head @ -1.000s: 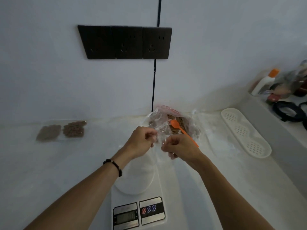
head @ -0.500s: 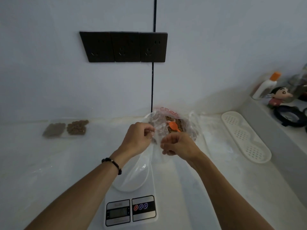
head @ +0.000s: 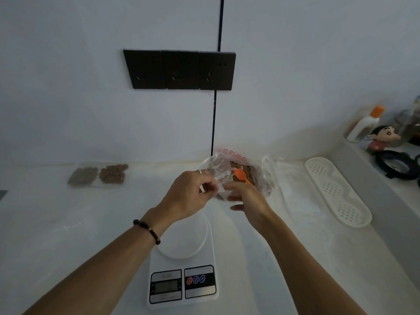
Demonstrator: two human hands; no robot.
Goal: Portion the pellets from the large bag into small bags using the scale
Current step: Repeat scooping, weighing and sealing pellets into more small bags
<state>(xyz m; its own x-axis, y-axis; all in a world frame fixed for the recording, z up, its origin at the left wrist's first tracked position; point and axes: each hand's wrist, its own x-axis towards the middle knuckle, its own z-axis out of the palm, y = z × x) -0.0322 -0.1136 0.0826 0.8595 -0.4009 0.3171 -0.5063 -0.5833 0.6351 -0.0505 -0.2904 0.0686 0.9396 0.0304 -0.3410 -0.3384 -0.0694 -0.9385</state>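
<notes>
Since the earlier frame, right hand has uncurled: fingers now loosely spread, tips touching the small bag, which shows less length than before. Left hand pinches that clear bag between thumb and curled fingers, above the counter beyond the scale. Big bag of pellets sits just behind the hands, orange spoon in it. Two filled bags lie far left by the wall.
</notes>
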